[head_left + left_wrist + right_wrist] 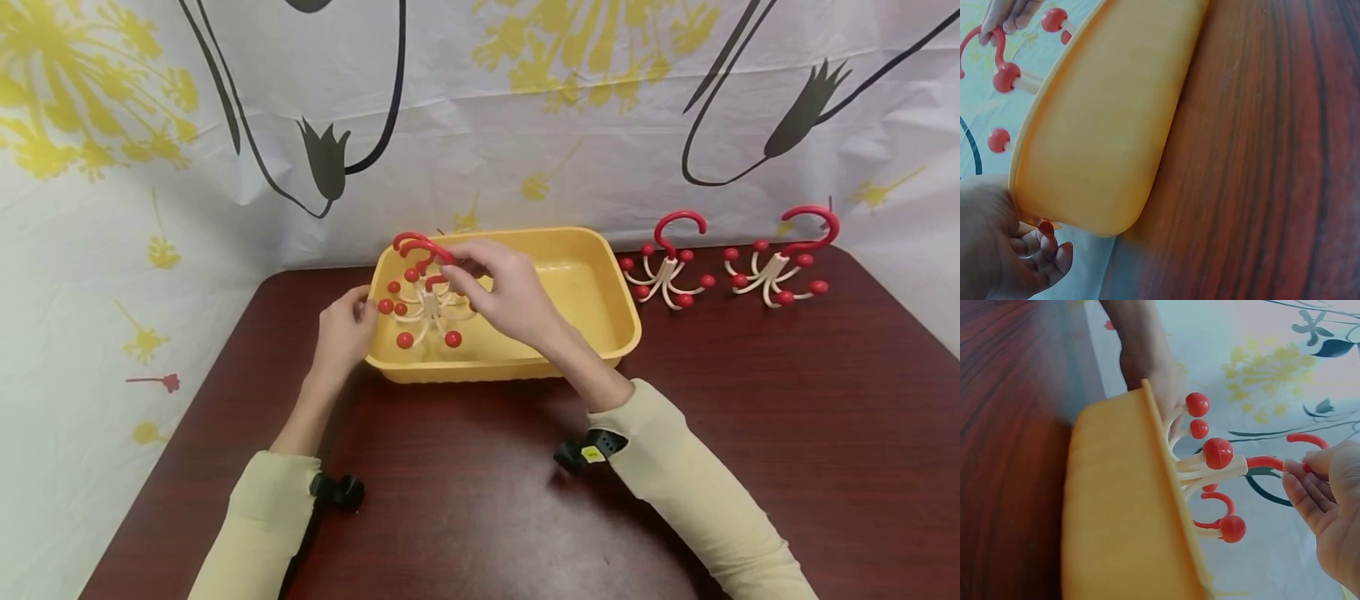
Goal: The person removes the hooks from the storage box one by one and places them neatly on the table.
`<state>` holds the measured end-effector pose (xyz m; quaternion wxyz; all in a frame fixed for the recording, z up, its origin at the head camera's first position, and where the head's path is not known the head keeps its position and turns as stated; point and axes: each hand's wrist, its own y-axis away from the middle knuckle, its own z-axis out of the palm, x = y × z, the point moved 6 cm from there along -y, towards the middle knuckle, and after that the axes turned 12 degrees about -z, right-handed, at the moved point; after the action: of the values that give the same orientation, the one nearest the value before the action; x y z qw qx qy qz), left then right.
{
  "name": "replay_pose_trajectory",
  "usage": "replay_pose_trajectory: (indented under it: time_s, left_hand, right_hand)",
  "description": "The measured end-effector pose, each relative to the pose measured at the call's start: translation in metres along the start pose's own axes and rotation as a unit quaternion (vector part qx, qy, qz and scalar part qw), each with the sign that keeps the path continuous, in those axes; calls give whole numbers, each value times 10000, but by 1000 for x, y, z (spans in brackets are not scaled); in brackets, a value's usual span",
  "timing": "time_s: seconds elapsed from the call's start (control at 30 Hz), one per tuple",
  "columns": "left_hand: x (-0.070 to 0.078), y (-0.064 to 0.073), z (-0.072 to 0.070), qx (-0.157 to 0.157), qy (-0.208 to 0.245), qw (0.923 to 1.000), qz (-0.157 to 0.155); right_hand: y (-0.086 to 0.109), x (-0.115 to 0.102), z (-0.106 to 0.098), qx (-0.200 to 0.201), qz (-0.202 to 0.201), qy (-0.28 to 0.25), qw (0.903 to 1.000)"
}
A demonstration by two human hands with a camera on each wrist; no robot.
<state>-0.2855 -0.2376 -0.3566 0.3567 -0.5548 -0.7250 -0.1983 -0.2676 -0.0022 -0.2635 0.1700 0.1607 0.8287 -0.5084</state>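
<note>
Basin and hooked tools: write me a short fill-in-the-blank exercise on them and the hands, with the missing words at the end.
1. The right hand holds a hooked tool by its hook, which is coloured ____.
2. The left hand grips the rim of the basin, which is coloured ____.
3. The number of hooked tools resting on the table outside the basin is ____.

Missing words: red; yellow; two.

I see the cream massager [431, 307] upright, its curved red hook pinched from above by the right hand [510, 287], its bowed prongs, tipped with glossy red balls, spread within the left end of the yellow tub [577, 296]. That rectangular, round-cornered tub sits level on my feed, left rim gripped by the left hand [345, 329].
</note>
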Motion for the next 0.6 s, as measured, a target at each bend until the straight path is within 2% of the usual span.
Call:
replay_pose_trajectory:
  time_s: [0.17,0.6]
  left_hand:
    - [1,0,0,38,15,10000,84]
    - [0,0,0,-45,-42,10000,-14]
  right_hand:
    - [0,-4,-15,195,-90,79,9997]
    - [3,-15,-64,916,-234,40,9955]
